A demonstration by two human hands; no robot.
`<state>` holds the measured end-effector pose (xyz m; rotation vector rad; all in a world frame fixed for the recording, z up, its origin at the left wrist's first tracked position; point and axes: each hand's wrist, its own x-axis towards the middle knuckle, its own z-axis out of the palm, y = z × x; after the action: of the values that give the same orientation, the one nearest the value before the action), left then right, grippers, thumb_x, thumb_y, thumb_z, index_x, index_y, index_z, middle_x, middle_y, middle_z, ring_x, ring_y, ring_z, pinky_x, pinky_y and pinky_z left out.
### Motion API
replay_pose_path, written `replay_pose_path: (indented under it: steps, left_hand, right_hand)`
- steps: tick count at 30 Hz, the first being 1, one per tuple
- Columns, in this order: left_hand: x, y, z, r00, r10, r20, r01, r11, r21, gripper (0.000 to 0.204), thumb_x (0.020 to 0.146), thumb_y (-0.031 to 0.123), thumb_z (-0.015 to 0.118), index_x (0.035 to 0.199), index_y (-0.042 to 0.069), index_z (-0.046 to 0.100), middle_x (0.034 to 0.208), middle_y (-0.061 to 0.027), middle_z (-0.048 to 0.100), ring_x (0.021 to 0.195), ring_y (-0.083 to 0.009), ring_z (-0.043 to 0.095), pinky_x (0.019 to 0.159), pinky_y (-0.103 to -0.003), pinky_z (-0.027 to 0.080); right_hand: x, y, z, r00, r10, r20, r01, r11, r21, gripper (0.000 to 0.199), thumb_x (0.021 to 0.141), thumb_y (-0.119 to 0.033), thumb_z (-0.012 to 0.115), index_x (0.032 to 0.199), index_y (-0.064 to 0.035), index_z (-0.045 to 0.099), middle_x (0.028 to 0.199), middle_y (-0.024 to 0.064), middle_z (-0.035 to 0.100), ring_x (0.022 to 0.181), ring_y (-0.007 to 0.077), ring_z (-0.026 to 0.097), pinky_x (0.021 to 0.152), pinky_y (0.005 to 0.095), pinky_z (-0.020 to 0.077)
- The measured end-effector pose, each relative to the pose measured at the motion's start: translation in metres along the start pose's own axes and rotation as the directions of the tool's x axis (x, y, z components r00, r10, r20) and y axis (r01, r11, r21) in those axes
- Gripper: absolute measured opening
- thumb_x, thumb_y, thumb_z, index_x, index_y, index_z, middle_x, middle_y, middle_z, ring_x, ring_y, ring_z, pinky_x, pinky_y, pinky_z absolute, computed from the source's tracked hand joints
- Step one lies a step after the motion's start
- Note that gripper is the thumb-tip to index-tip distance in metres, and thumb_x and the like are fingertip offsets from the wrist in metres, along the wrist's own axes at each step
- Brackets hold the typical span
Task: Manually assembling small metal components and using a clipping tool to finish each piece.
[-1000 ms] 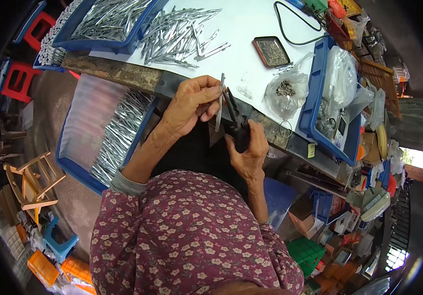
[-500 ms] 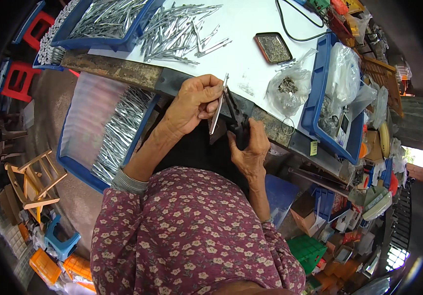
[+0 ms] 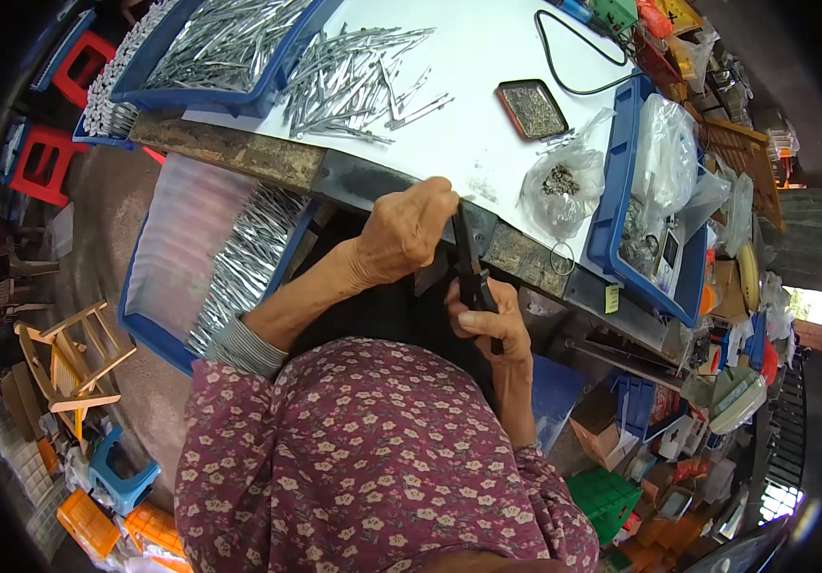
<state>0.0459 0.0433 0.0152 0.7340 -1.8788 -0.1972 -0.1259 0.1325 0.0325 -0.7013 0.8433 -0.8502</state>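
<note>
My left hand (image 3: 406, 229) is closed in front of my lap, its back turned up and its fingertips at the far end of a black pair of pliers. Whatever its fingers hold is hidden behind them. Wrapped round the handles of the pliers (image 3: 474, 283) is my right hand (image 3: 497, 323), with the thumb lying across. The tool's long dark jaws point away from me toward the table edge. Beyond my hands, a loose pile of thin silver metal strips (image 3: 349, 81) lies on the white tabletop (image 3: 468, 72).
At back left stands a blue bin (image 3: 263, 94) heaped with strips. Below the table, another blue bin (image 3: 158, 342) holds more strips. Toward the right are a small dark tray (image 3: 532, 110), a plastic bag of small parts (image 3: 559, 191) and a blue crate (image 3: 611, 205) with bags.
My left hand has turned over, back upward, and the silver strip it held is out of sight. The pliers have swung more upright, and my right hand has shifted slightly toward me.
</note>
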Motion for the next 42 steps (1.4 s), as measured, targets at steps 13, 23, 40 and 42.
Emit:
replay_pose_path:
  steps: [13, 23, 40, 42]
  left_hand:
    - [0.059, -0.045, -0.001, 0.879, -0.474, 0.052, 0.472, 0.881, 0.044, 0.007, 0.082, 0.005, 0.045, 0.084, 0.0, 0.049, 0.072, -0.0189, 0.054, 0.069, -0.0356, 0.054, 0.062, -0.04, 0.041]
    - [0.058, -0.106, 0.048, 0.837, -0.487, 0.252, 0.309, 0.799, 0.517, 0.012, 0.071, -0.001, 0.054, 0.082, -0.005, 0.049, 0.084, -0.0274, 0.054, 0.071, -0.0397, 0.059, 0.061, -0.045, 0.049]
    - [0.053, -0.068, 0.024, 0.713, -0.612, 0.341, 0.675, 0.731, -0.099, 0.022, 0.069, 0.017, 0.064, 0.077, -0.003, 0.061, 0.059, -0.0076, 0.056, 0.052, -0.0143, 0.052, 0.048, -0.027, 0.04]
    - [0.048, -0.063, 0.017, 0.696, -0.611, 0.377, 0.716, 0.55, -0.431, 0.017, 0.071, 0.014, 0.068, 0.077, 0.0, 0.06, 0.059, 0.0005, 0.051, 0.051, -0.0047, 0.043, 0.045, -0.019, 0.033]
  right_hand:
    - [0.0, 0.025, 0.0, 0.999, -0.014, -0.039, 0.011, 0.996, -0.085, 0.035, 0.072, -0.025, 0.065, 0.093, 0.0014, 0.054, 0.065, 0.0011, 0.046, 0.055, 0.0082, 0.041, 0.049, 0.0228, 0.031]
    - [-0.008, 0.04, -0.002, 1.0, -0.012, -0.025, 0.002, 0.927, -0.374, 0.04, 0.069, -0.034, 0.068, 0.091, -0.0029, 0.056, 0.069, -0.0006, 0.046, 0.063, 0.0089, 0.043, 0.057, 0.025, 0.0343]
    - [-0.018, 0.008, -0.003, 0.972, -0.21, -0.102, 0.139, 0.873, -0.468, 0.041, 0.068, -0.033, 0.07, 0.093, -0.0044, 0.056, 0.07, -0.002, 0.045, 0.063, 0.0071, 0.04, 0.056, 0.0236, 0.0321]
    - [-0.015, -0.004, 0.004, 0.953, -0.282, -0.112, 0.195, 0.853, -0.484, 0.038, 0.07, -0.03, 0.07, 0.094, -0.004, 0.056, 0.071, -0.0021, 0.045, 0.063, 0.0065, 0.04, 0.056, 0.0221, 0.0322]
